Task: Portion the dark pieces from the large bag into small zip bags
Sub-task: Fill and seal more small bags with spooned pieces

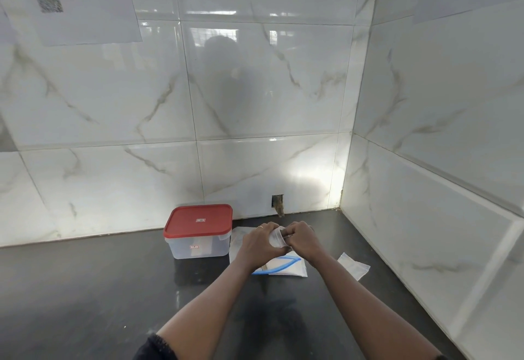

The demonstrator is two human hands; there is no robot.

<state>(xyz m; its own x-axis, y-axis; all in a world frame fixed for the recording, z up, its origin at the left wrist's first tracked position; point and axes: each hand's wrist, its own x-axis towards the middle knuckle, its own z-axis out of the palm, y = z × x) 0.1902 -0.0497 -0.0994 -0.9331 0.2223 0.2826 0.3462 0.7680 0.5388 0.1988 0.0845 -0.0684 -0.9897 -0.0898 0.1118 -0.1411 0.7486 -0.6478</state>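
Fingers: both sets curled, pinching one small zip bag (pixel 277 237) between the left hand (pixel 259 242) and right hand (pixel 302 239), just above the counter (pixel 113 288).
Large bag (pixel 286 268): flat on the counter beneath the hands, blue zip strip visible; contents not discernible.
Second small bag (pixel 354 266): flat, right of the hands.
Progress: apparently early; the held bag looks empty, so filling and sealing remain.
Writing: labels on the red-lidded container (pixel 198 242) and the code on the wall sheet (pixel 85 5) are illegible.

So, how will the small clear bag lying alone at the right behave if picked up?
Probably floppy: the small bag lies flat and thin, with nothing visible inside. Likely very light, so a push may just slide it across the glossy dark counter. Rolling or tipping seems unlikely, since it lies flat.
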